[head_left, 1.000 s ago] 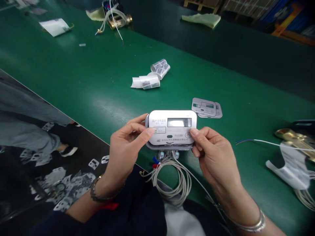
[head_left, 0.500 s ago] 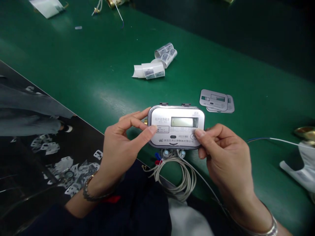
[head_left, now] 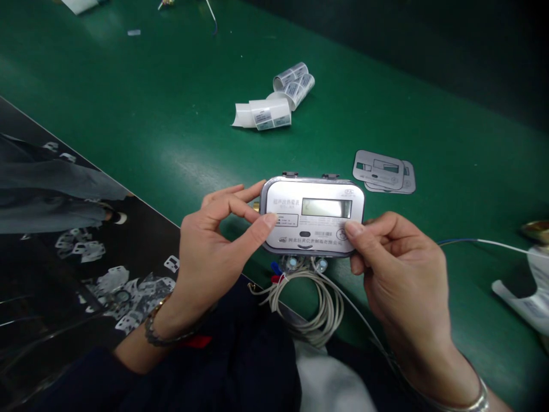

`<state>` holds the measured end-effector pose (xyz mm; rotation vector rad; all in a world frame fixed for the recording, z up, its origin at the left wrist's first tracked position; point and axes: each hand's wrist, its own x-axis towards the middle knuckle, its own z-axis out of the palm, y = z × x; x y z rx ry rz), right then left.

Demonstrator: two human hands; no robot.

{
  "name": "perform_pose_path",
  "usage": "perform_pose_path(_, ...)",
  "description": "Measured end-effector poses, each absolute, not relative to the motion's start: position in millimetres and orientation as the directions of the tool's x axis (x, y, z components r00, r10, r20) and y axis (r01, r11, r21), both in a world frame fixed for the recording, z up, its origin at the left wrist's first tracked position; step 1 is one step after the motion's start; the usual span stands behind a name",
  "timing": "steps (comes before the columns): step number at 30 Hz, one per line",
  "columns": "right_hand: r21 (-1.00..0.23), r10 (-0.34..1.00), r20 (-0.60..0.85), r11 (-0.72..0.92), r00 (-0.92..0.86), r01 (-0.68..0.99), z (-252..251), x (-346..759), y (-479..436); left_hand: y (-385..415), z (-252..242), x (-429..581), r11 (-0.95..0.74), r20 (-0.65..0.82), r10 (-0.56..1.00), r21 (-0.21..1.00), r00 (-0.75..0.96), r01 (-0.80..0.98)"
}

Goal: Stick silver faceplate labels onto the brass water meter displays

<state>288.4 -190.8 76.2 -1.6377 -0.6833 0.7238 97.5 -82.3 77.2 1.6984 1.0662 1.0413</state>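
A grey heat meter (head_left: 317, 234) with a small display window (head_left: 326, 208) and a silver faceplate faces me at the table's near edge. My left hand (head_left: 223, 243) grips its left end, thumb on the printed box and fingers behind. At the lower right corner, my right hand (head_left: 398, 263) pinches the meter, its thumb pressed on the face. A coil of pale cable (head_left: 328, 323) hangs from the underside, beside clear fittings with blue and red bits. Part of a brass fitting shows behind the left end.
Silver faceplate labels (head_left: 378, 170) lie stacked beyond the meter. A curled strip of printed stickers (head_left: 272, 113) rests farther back on the green table (head_left: 171, 114). To the right are a white wire (head_left: 500, 245) and a brass part (head_left: 536, 229). Scraps (head_left: 128, 297) litter the floor at left.
The view has shifted slightly, so the table items sit a little higher and farther right. Both hands keep the same hold on the meter.
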Motion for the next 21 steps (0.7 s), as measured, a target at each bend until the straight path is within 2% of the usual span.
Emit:
perform_pose_path(4, -0.98, 0.761, -0.087, -0.183, 0.643, 0.084, 77.7, 287.7, -190.4, -82.7, 76.7, 97.6, -0.29, 0.219, 0.933, 0.926, 0.286, 0.239)
perform_pose_path(13, -0.955, 0.744, 0.032, -0.175, 0.667, 0.241, 81.0, 283.8, -190.8, -83.6, 74.6, 99.1, -0.338, 0.265, 0.924, 0.903, 0.277, 0.264)
perform_pose_path(21, -0.945, 0.733, 0.076, -0.164, 0.676, 0.284, 78.6, 282.5, -190.9, -84.3, 72.6, 98.7, -0.362, 0.292, 0.92, 0.89, 0.261, 0.278)
